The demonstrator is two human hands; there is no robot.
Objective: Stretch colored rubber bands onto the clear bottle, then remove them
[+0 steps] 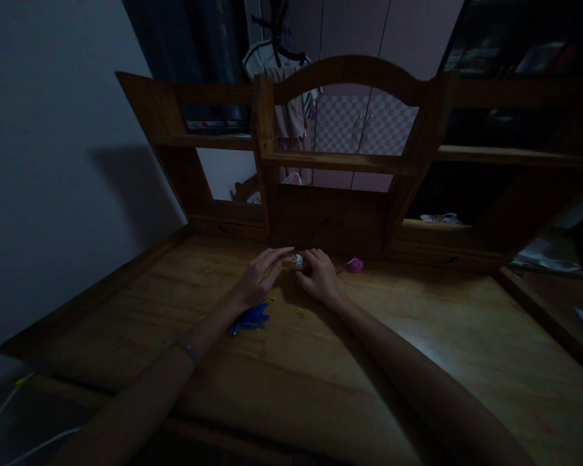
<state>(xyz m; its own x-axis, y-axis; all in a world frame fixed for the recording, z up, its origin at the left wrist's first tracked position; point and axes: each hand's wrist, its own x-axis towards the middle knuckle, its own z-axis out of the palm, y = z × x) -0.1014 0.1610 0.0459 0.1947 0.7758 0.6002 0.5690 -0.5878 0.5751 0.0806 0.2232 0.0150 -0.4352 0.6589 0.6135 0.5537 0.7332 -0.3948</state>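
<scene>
Between my two hands is a small clear container (296, 261) with a silvery white end and something yellow inside. It lies on its side, low over the table. My left hand (260, 278) is closed around its left part, the fingers reaching over it. At the other end, my right hand (319, 277) has its fingers curled on the silvery end. Dim light and my fingers hide much of the container. A pile of thin blue pieces (251, 318) lies beside my left wrist. Small yellow bits (300, 312) lie on the wood in front of my hands.
A round pink object (355, 265) sits right of my right hand on the wooden table (291, 382). Along the back stands a wooden shelf unit (340, 160). A wall (68, 162) borders the left side, and a white cable (0, 414) hangs at lower left.
</scene>
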